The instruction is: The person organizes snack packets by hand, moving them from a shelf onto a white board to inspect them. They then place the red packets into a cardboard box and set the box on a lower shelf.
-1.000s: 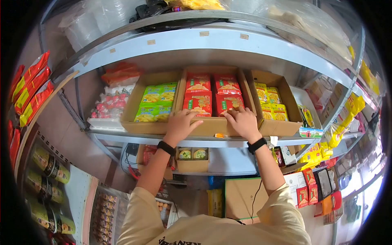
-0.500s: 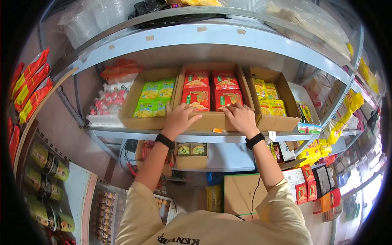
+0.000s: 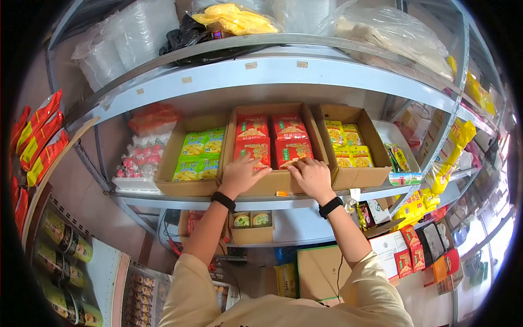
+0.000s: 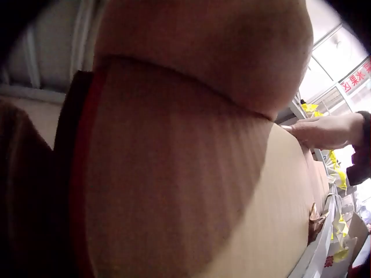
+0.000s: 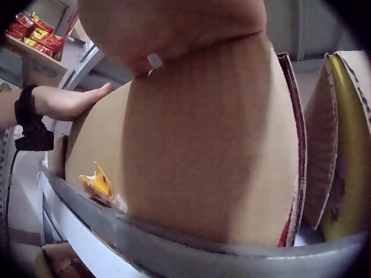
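Observation:
A cardboard box (image 3: 272, 187) stands in the middle of the shelf, holding red snack packets (image 3: 253, 126) in two columns. My left hand (image 3: 238, 175) grips its front wall left of centre, fingers bent over the rim and thumb stretched toward the middle. On the right part of the same rim, my right hand (image 3: 315, 177) holds on likewise, its thumb pointing inward. Fingertips of both hands drop inside the box beside the front packets. The wrist views show the box's plain front close up under each palm. A small orange packet (image 3: 281, 193) pokes out beneath that front.
Boxes of green packets (image 3: 201, 147) and yellow packets (image 3: 351, 151) flank the middle one closely. A metal shelf (image 3: 272, 70) with plastic bags crosses above. Lower down sit a small box of round tubs (image 3: 251, 235) and yellow bags (image 3: 415, 204).
The head view has shifted, so the shelf and boxes appear lower and slightly left. Both hands keep their hold on the front rim.

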The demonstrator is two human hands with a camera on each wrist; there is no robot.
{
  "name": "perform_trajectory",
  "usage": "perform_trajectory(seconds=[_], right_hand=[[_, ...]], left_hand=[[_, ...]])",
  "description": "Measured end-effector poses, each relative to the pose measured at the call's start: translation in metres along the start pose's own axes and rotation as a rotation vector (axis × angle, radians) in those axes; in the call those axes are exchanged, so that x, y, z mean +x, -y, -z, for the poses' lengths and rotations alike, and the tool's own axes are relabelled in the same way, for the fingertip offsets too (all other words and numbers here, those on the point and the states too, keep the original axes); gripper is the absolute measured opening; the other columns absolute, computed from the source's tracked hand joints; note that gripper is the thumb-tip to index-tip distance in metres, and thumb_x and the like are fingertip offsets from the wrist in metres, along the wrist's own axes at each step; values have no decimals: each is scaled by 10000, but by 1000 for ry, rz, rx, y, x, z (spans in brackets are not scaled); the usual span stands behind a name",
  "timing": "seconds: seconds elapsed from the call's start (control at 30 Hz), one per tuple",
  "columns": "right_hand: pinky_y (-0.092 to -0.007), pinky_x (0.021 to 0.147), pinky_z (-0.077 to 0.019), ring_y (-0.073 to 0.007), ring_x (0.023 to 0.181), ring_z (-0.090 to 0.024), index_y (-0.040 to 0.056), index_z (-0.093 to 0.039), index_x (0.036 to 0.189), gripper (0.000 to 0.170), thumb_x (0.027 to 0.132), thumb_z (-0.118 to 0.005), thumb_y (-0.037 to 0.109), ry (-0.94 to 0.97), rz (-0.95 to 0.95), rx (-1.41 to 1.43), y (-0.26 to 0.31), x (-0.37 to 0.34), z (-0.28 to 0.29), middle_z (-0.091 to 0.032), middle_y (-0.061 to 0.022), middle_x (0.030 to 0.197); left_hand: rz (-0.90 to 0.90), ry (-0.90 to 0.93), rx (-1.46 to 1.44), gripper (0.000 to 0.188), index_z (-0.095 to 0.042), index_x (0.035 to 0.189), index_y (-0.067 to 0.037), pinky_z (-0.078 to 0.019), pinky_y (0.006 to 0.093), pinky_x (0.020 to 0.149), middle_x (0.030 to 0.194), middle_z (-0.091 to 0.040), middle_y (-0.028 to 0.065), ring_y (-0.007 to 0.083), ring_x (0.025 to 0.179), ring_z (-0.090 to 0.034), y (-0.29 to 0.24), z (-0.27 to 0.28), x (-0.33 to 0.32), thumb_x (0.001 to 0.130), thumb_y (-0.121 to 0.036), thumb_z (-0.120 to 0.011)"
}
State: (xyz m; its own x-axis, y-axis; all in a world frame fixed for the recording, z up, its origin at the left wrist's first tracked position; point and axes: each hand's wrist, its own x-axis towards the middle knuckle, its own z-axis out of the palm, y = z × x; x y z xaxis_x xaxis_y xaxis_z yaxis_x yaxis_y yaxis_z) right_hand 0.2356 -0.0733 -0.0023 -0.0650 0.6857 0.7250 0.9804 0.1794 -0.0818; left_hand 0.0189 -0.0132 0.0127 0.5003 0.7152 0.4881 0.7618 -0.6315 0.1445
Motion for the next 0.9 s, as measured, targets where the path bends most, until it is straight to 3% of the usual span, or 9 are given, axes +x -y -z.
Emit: perform_trajectory(seconds=[0.23, 0.33, 0.43, 0.47, 0.57, 0.67, 0.9], right_hand=[[-370, 612, -465, -268, 627, -595, 93, -686, 719, 363, 830, -530, 401, -19, -4, 9, 0, -1, -5, -603, -96, 689], [-393, 675, -454, -271, 698, -600, 106, -687, 771, 377, 837, -506, 430, 65, -12, -26, 1, 5, 2, -613, -110, 743], [-407, 726, -443, -273, 799, -601, 117, -681, 868, 386, 849, -473, 442, 75, 8, -58, 2, 13, 2, -619, -129, 870], [-410, 744, -440, -273, 839, -601, 123, -678, 906, 393, 854, -459, 445, 71, 19, -71, 2, 13, -2, -620, -136, 919], [-405, 766, -442, -269, 920, -594, 139, -661, 991, 402, 871, -418, 436, 82, 45, -40, -3, 10, -14, -603, -143, 1036], [-417, 794, -436, -261, 974, -589, 151, -656, 1012, 415, 882, -377, 429, 152, 15, -61, -2, 12, -14, -604, -141, 1069], [-429, 797, -432, -247, 981, -587, 156, -659, 990, 414, 880, -371, 432, 286, -37, -32, -1, 15, -8, -609, -141, 1052]], left_hand=[[33, 88, -24, 578, -606, 1131, -122, -444, 386, 876, 1171, -551, 186, 305, 1069, -545, 3, 1, 3, 812, -583, -466], [-60, -108, -6, 552, -653, 1003, -82, -458, 411, 783, 1045, -590, 179, 330, 931, -576, 12, -19, 6, 774, -569, -532], [-122, -171, 99, 594, -642, 1020, -67, -424, 437, 841, 1143, -531, 238, 383, 1014, -523, 16, -21, 10, 762, -589, -529], [-133, -179, 154, 710, -582, 1135, -55, -382, 425, 928, 1251, -439, 281, 413, 1123, -456, 15, -20, 10, 769, -652, -466], [8, 193, -9, 818, -468, 1270, -59, -316, 411, 1008, 1335, -356, 275, 411, 1233, -359, 8, -5, 14, 777, -707, -382], [53, 347, 22, 865, -375, 1345, -92, -254, 397, 1054, 1392, -273, 261, 383, 1303, -261, 6, 3, 19, 776, -741, -314], [76, 350, 0, 831, -394, 1337, -112, -256, 417, 1048, 1392, -280, 253, 368, 1301, -274, 5, -1, 22, 779, -725, -330]])
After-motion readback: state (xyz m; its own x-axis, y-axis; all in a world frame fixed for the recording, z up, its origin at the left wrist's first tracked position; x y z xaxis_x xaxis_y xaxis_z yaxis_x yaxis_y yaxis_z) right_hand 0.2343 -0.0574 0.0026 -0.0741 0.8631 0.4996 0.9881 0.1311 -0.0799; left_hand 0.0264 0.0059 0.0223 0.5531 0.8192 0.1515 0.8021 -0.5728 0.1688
